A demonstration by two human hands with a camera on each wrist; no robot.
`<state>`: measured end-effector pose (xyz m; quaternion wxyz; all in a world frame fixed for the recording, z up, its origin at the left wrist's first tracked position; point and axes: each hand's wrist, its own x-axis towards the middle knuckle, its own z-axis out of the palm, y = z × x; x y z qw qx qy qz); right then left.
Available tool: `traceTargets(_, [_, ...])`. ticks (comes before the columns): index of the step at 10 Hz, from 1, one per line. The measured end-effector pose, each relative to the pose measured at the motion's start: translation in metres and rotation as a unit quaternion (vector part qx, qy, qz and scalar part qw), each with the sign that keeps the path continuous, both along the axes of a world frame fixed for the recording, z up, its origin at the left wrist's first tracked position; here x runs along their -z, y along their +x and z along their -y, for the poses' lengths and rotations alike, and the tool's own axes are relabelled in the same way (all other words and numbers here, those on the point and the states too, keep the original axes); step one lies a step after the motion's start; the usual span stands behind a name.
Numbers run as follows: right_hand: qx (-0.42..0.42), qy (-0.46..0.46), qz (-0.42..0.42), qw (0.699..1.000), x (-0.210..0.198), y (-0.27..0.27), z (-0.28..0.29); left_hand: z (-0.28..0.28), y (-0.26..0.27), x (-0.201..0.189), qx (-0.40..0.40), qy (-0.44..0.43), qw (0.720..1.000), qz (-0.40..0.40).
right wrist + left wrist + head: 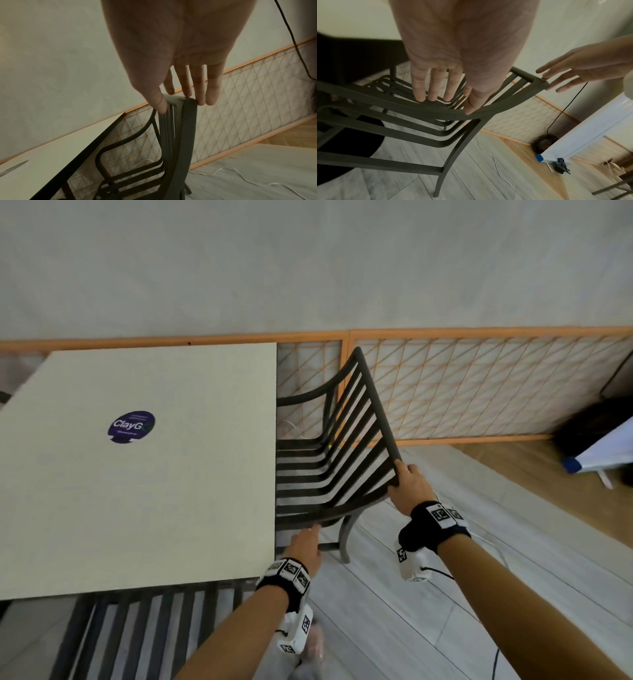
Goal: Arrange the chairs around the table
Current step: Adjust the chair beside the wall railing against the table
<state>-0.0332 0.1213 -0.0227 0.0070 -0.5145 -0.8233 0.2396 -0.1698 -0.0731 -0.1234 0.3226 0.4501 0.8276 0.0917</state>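
R hand (409,487) fingers straight, thumb + tips touching top corner of dark slatted chair (337,446), L hand (306,546) flat, straight fingers on its armrest; chair pushed under table (144,467) R edge, 2nd chair (147,628) at near edge.

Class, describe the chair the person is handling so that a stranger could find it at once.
Start at the pale square table with the purple sticker. On its right side, by the orange lattice screen, stands a dark slatted chair. Unlike the second chair at the table's near edge, both hands touch its backrest.
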Motion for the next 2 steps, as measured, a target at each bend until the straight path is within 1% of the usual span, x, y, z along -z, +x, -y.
traceTargets(1, [-0.028,0.005,-0.027,0.999,-0.020,0.021,0.025,0.034,0.017,-0.016,-0.021,0.008,1.000,0.008])
traceTargets(2, [-0.063,0.042,-0.081,0.994,-0.043,0.047,0.044,0.066,0.041,-0.026,-0.029,0.024,0.999,-0.017])
